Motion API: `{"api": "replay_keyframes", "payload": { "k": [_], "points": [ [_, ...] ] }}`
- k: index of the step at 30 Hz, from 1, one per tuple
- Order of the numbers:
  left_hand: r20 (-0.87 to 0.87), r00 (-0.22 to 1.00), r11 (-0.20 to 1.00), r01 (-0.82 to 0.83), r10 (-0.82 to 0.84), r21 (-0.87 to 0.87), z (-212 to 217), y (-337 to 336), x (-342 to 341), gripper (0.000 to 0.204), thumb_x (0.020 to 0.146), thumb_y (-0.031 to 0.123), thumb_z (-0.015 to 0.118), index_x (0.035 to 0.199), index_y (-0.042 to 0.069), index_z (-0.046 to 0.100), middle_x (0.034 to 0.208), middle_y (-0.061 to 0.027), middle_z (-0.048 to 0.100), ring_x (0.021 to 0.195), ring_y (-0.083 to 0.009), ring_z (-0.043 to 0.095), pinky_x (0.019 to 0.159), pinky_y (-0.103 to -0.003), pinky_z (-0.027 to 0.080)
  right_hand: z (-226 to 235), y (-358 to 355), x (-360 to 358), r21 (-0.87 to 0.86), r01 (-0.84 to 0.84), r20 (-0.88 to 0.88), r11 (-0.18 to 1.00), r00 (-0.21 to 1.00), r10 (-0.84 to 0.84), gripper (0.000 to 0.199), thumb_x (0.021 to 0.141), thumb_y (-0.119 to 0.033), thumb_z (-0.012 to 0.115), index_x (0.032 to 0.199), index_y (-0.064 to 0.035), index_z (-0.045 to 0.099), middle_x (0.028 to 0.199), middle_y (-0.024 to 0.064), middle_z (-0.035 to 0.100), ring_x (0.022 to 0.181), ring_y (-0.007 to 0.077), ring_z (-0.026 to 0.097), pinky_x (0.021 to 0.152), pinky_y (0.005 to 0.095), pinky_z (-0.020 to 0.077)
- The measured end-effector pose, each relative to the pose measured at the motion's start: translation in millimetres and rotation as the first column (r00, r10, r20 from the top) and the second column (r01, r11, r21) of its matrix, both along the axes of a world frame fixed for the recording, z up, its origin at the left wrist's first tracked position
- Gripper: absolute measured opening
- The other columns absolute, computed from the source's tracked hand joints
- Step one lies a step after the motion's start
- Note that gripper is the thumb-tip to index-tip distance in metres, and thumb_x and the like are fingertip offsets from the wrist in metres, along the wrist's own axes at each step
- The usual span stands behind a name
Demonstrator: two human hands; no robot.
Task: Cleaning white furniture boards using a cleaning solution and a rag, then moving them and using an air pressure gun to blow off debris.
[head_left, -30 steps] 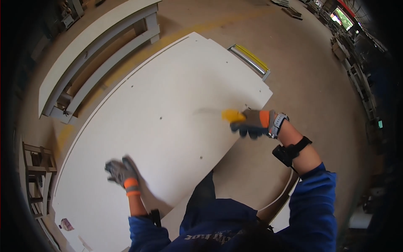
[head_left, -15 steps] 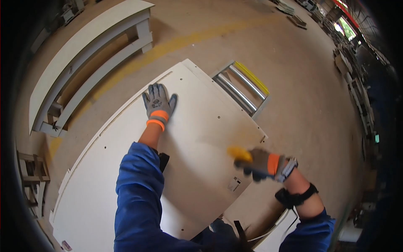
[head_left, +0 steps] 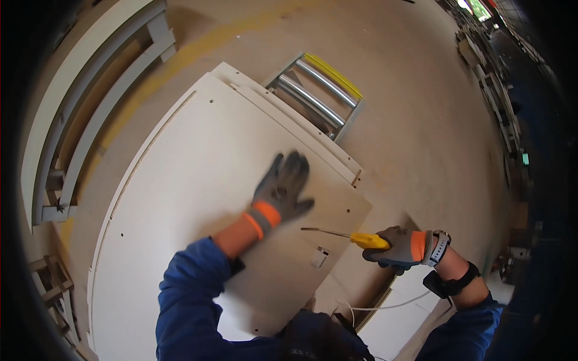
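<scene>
A large white panel (head_left: 192,174) with small drilled holes and a groove along its left edge lies flat in front of me. My left hand (head_left: 283,189), in a grey glove with an orange cuff, rests flat on it with fingers spread, near the panel's right edge. My right hand (head_left: 400,246), gloved the same way and wearing a wrist device, grips a screwdriver (head_left: 349,236) with a yellow handle. Its thin shaft points left over the panel's right corner, above a small metal fitting (head_left: 320,257).
A metal roller stand (head_left: 319,96) with a yellow bar stands behind the panel's far edge. Long white frame parts (head_left: 84,102) lie on the floor at the left. Shelving (head_left: 494,78) lines the far right. A white cable (head_left: 385,307) and another white board (head_left: 397,319) sit below my right hand.
My left hand has slid from the panel's far left part toward its right edge. The right hand with the screwdriver has stayed near the right corner while my view shifted closer.
</scene>
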State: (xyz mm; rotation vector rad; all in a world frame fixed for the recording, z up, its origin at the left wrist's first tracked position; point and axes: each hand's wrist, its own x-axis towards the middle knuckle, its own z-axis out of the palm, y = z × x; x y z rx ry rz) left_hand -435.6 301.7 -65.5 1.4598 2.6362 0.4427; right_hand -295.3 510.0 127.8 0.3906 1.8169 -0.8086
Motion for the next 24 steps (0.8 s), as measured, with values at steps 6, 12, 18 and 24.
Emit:
{"api": "replay_keyframes", "payload": {
  "k": [6, 12, 18, 24],
  "points": [
    [-0.193, 0.928, 0.947, -0.321, 0.319, 0.020, -1.2, -18.3, -46.8, 0.071, 0.088, 0.046, 0.049, 0.139, -0.001, 0.036, 0.146, -0.0169, 0.036, 0.140, -0.0282, 0.025, 0.112, -0.052, 0.013, 22.2, 13.5, 19.1, 0.158, 0.164, -0.021, 0.974, 0.987, -0.162, 0.043, 0.085, -0.044, 0.060, 0.095, -0.0024, 0.061, 0.067, 0.0054, 0.059, 0.057, 0.0142, 0.058, 0.054, 0.0305, 0.0518],
    [-0.126, 0.976, 0.983, -0.181, 0.178, -0.011, -10.0, 79.2, 50.8, 0.079, 0.088, 0.052, 0.043, 0.140, -0.006, 0.031, 0.147, -0.0217, 0.031, 0.140, -0.0346, 0.022, 0.114, -0.051, 0.012, 29.0, 16.0, 89.9, 0.150, 0.228, -0.177, 0.962, 0.963, -0.201, 0.043, 0.085, -0.045, 0.060, 0.095, -0.0029, 0.059, 0.068, 0.0051, 0.059, 0.053, 0.0149, 0.057, 0.054, 0.0310, 0.0511],
    [-0.086, 0.974, 0.977, -0.205, 0.210, 0.067, 0.3, 64.1, 38.1, 0.069, 0.089, 0.045, 0.045, 0.141, 0.001, 0.034, 0.148, -0.0166, 0.032, 0.140, -0.0290, 0.024, 0.112, -0.056, 0.014, 28.6, 76.4, 122.3, 0.379, 0.546, -0.226, 0.747, 0.838, -0.497, 0.044, 0.084, -0.044, 0.060, 0.099, -0.0025, 0.058, 0.074, 0.0068, 0.064, 0.054, 0.0146, 0.059, 0.060, 0.0318, 0.0535],
    [-0.047, 0.999, 1.000, 0.002, -0.001, 0.031, -7.1, 95.5, 141.6, 0.073, 0.087, 0.048, 0.047, 0.139, -0.002, 0.035, 0.145, -0.0201, 0.034, 0.140, -0.0324, 0.022, 0.114, -0.053, 0.013, 43.9, 24.9, 141.6, 0.174, 0.179, 0.161, 0.968, 0.965, -0.207, 0.046, 0.087, -0.045, 0.056, 0.096, -0.0008, 0.059, 0.067, 0.0034, 0.060, 0.052, 0.0146, 0.059, 0.064, 0.0326, 0.0530]
  ]
}}
